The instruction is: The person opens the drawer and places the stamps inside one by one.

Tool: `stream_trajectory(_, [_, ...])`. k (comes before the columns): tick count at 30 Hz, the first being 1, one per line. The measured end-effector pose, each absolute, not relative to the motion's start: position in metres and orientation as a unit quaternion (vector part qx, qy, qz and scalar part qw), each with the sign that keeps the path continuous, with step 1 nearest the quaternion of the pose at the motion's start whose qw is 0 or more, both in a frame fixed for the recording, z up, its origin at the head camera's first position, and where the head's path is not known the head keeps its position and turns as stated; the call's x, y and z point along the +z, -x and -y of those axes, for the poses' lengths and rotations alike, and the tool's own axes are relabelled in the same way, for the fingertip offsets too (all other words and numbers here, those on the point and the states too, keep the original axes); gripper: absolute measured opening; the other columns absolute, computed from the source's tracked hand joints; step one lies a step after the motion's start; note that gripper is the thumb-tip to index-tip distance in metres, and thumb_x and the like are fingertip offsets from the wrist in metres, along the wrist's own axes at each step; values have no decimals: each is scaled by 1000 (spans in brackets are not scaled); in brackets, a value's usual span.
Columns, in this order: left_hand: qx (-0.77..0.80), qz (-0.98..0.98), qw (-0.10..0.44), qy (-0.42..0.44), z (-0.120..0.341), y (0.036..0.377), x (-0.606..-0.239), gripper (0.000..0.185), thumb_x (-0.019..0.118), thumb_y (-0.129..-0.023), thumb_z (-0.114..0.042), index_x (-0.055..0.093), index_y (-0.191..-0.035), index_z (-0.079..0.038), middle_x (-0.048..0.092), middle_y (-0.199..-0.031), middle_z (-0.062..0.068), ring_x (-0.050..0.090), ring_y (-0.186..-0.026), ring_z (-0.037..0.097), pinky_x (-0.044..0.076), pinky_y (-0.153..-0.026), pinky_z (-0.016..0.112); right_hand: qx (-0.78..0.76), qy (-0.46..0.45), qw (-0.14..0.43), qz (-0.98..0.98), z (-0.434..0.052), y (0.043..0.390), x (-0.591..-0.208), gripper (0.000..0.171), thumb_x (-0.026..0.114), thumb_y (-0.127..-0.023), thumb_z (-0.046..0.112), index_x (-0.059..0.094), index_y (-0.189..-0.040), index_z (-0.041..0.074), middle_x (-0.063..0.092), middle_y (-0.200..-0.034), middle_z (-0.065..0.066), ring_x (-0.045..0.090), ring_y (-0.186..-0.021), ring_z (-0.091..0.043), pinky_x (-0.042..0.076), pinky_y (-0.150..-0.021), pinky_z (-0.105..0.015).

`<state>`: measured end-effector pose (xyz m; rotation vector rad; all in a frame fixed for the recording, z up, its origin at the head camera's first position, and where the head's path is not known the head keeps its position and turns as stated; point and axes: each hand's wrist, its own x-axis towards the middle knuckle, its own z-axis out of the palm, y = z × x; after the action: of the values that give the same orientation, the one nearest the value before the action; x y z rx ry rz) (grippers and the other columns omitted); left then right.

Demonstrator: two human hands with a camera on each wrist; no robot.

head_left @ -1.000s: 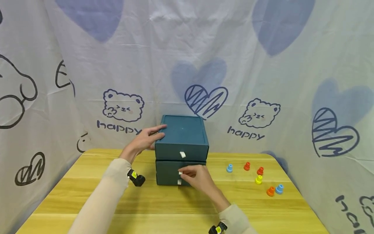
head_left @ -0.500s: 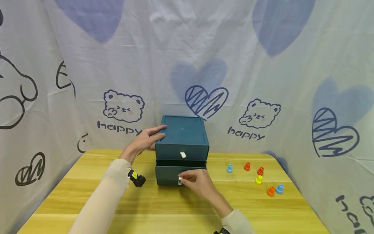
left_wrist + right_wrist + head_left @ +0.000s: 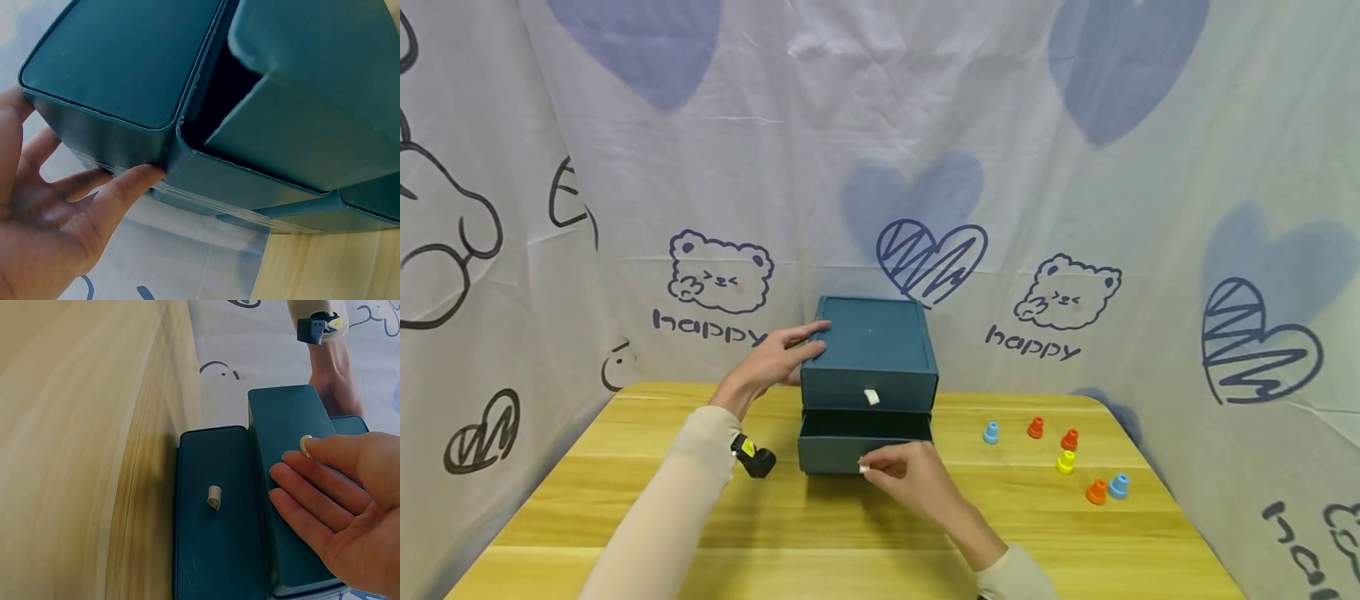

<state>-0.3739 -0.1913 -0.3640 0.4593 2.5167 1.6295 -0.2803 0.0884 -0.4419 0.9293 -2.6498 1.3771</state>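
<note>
A dark teal two-drawer box (image 3: 868,337) stands at the back middle of the wooden table (image 3: 625,517). My left hand (image 3: 786,350) lies with straight fingers on the box's top left edge; in the left wrist view its fingers (image 3: 119,187) press the box corner (image 3: 125,69). My right hand (image 3: 880,468) pinches the small white tab of the lower drawer (image 3: 829,454), which stands partly pulled out with a dark gap above it. In the right wrist view the tab (image 3: 305,445) sits between thumb and finger. The upper drawer (image 3: 212,550) is closed and its white tab (image 3: 871,397) is free.
Several small coloured cone-shaped pieces lie on the table right of the box: blue (image 3: 991,432), orange (image 3: 1035,427), red (image 3: 1069,439), yellow (image 3: 1065,461), orange (image 3: 1096,491), blue (image 3: 1118,486). A printed cloth backdrop (image 3: 1075,208) closes in the table on three sides.
The lower drawer has slid out toward me with my right hand pulling its tab; a dark gap has opened above it. The left hand has stayed on the box.
</note>
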Motion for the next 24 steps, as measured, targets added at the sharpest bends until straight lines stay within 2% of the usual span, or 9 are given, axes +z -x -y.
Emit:
stream_trajectory(3, [539, -827, 53, -150, 192, 374, -365, 60, 57, -105, -44, 38, -161, -29, 24, -172, 13, 38, -150, 38, 49, -110, 63, 435, -300, 5, 849, -89, 278, -442, 15, 74, -95, 10, 82, -108, 8, 81, -105, -8, 77, -88, -15, 62, -76, -17])
stream_trajectory(14, [547, -822, 53, -149, 191, 373, -363, 59, 56, -106, -42, 39, -160, -28, 23, -172, 12, 32, -154, 40, 47, -110, 65, 434, -311, 4, 846, -91, 266, -441, 12, 75, -95, 10, 82, -104, 8, 81, -103, -8, 77, -87, -13, 60, -74, -14])
stream_trajectory(24, [543, -825, 51, -149, 192, 374, -364, 59, 56, -106, -44, 39, -161, -29, 23, -172, 12, 33, -153, 40, 47, -111, 65, 432, -299, -9, 851, -92, 256, -438, 10, 77, -93, 12, 84, -101, 12, 82, -99, -5, 75, -84, -5, 60, -74, -14])
